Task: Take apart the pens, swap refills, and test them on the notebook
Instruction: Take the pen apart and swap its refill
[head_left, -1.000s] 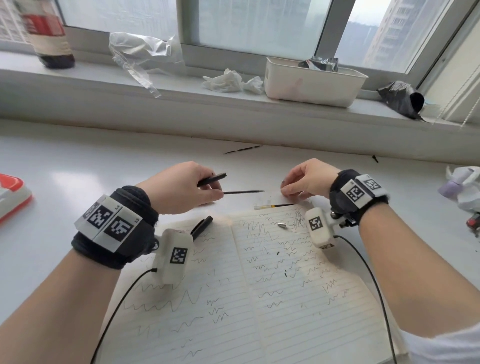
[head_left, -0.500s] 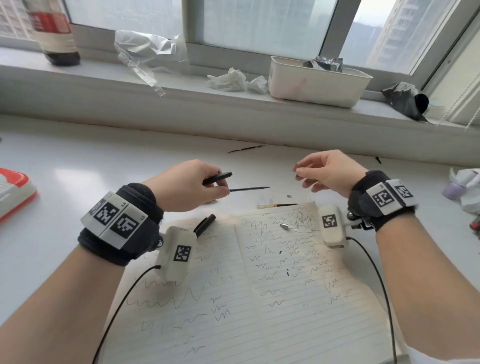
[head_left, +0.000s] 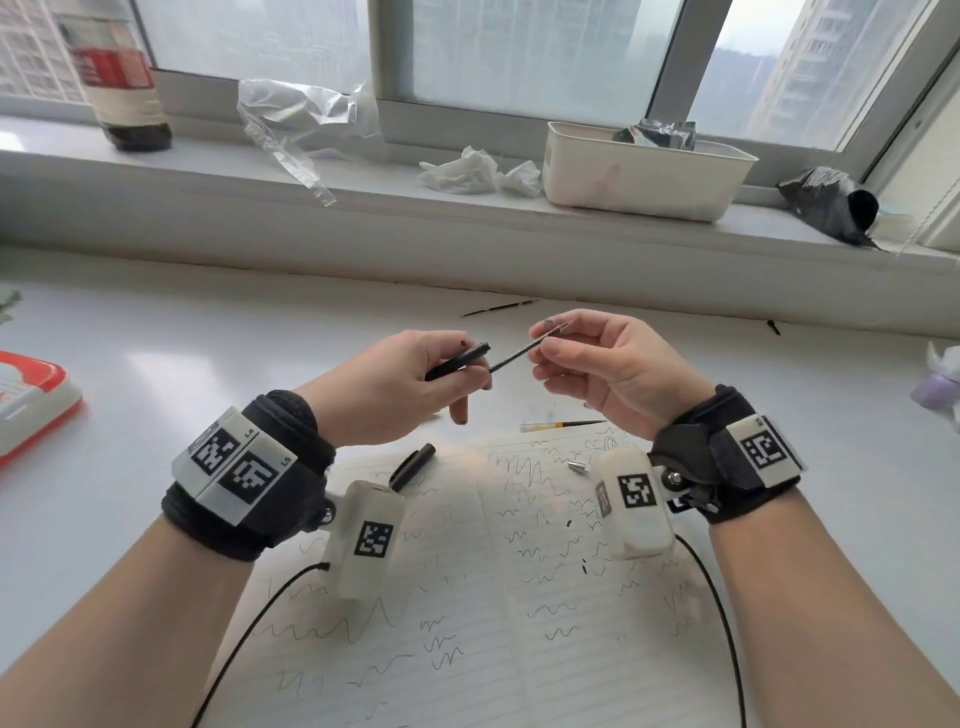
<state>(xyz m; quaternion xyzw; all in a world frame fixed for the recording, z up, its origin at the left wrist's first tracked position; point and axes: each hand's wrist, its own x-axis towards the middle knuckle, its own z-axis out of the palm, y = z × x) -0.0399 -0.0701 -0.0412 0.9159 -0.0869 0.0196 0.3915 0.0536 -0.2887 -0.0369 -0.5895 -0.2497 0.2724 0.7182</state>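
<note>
My left hand grips a black pen barrel above the table, its open end pointing right. My right hand pinches a thin black refill by its far end; the refill's near end sits just beside the barrel's mouth. An open lined notebook covered in scribbles lies below both hands. On it rest another black pen part and a small silver tip. A refill with a yellow band lies at the notebook's top edge.
A thin dark refill and a small black bit lie near the wall. A red and white object sits at the left. The sill carries a bottle, plastic wrap, tissues and a white tub.
My right hand left the table, picked up the thin black refill that lay there and lifted it to the barrel. My left hand rose a little with the barrel.
</note>
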